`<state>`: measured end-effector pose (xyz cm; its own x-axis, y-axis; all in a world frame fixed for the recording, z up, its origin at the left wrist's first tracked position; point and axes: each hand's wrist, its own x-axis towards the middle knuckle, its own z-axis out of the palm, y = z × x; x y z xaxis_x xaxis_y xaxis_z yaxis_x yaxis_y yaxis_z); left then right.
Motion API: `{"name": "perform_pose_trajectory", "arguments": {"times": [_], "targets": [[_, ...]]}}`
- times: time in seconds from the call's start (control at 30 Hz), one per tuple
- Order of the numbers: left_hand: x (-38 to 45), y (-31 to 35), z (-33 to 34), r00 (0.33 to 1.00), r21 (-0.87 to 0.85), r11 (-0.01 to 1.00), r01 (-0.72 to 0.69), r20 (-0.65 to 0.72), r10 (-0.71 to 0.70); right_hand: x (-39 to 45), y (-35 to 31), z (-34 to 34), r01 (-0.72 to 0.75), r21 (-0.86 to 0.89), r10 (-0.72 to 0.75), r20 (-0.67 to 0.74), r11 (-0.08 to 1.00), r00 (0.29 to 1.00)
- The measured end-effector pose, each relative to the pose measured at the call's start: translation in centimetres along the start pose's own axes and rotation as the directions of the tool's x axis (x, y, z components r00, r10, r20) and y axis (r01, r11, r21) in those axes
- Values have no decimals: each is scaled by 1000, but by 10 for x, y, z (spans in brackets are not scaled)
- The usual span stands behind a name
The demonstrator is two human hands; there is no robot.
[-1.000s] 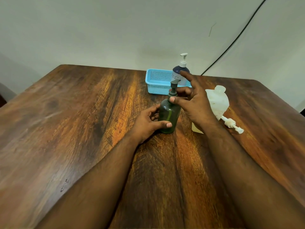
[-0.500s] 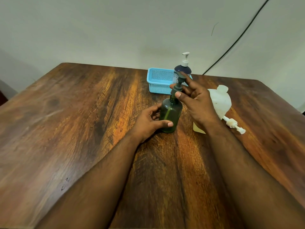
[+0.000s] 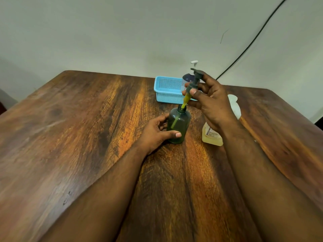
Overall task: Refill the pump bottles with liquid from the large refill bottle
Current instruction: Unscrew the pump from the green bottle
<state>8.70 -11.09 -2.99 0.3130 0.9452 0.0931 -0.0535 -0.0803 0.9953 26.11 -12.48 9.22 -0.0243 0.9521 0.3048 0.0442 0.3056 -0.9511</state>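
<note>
A dark green pump bottle [image 3: 179,125] stands upright in the middle of the wooden table [image 3: 87,137]. My left hand [image 3: 155,132] grips its body from the left. My right hand [image 3: 209,102] holds the dark pump head [image 3: 194,82] lifted above the neck; its yellowish dip tube [image 3: 184,103] still reaches down into the bottle. The large translucent refill bottle [image 3: 212,135] lies behind my right hand, mostly hidden by it. A blue pump bottle with a white pump [image 3: 187,78] stands by the basket.
A light blue plastic basket [image 3: 168,90] sits at the back of the table. A black cable [image 3: 253,41] runs across the wall at the right. The table edges are visible at the back and the far right.
My right hand has lifted the pump head up out of the green bottle, drawing the dip tube partly out. My left hand has stayed on the bottle.
</note>
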Motion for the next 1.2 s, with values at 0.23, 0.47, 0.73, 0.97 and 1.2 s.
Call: {"name": "perform_pose_trajectory", "arguments": {"times": [0.23, 0.47, 0.73, 0.97, 1.2], "targets": [[-1, 1, 0, 1000, 5, 1000, 7, -10, -7, -2, -18, -8, 138, 87, -123, -165, 987, 979], [-1, -2, 1, 999, 4, 1000, 15, -31, -15, -9, -35, -20, 293, 35, -272, -283, 955, 920], [-4, 7, -3, 999, -149, 988, 35, 43, -29, -21, -54, 1, 388, -54, -391, -142, 920, 909], [-32, 13, -68, 969, -71, 997, 4, -246, -22, -28, -22, 54, 627, -447, -497, 383, 638, 778], [-53, 12, -154, 884, 537, 832, 140, -446, 139, -16, 42, 97, 855, -468, -199, 837, 223, 510]]}}
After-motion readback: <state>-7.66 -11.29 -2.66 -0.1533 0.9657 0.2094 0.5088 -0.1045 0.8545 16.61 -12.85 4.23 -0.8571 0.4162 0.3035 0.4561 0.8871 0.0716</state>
